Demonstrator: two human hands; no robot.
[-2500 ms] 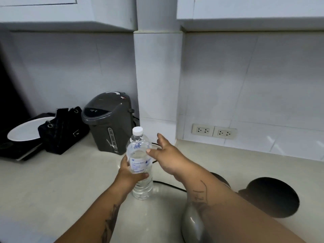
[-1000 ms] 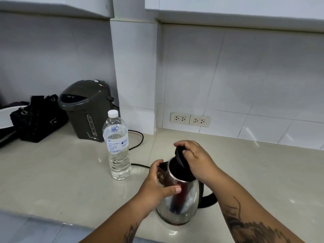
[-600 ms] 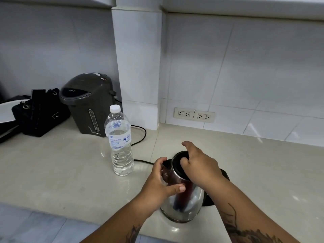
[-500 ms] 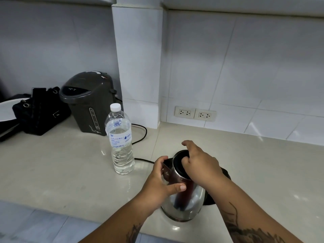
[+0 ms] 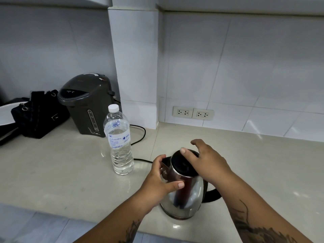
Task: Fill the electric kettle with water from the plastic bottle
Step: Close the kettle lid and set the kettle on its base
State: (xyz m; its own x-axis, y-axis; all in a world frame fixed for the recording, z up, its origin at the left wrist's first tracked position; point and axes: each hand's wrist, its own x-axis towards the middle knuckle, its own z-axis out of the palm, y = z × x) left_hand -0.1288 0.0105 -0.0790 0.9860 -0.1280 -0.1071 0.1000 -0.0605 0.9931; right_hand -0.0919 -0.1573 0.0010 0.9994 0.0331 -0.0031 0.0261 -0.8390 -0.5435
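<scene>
The stainless steel electric kettle (image 5: 188, 195) stands on the pale counter near its front edge, with its black lid (image 5: 180, 163) lying flat on top. My left hand (image 5: 160, 183) wraps around the kettle's upper body beside the spout. My right hand (image 5: 208, 162) lies over the lid with the fingers spread and the thumb tip on the lid's rim. The clear plastic water bottle (image 5: 120, 141), white cap on, stands upright just left of the kettle, apart from both hands.
A dark grey hot-water dispenser (image 5: 87, 106) stands at the back left, with a black bag (image 5: 38, 114) and a white plate (image 5: 8, 113) beside it. A black cord (image 5: 142, 132) runs behind the bottle. Wall sockets (image 5: 192, 113) sit behind the kettle.
The left hand let go of the bottle and took the kettle. The lid, raised a second ago, now lies down on the kettle. The right hand's fingers have spread open over it.
</scene>
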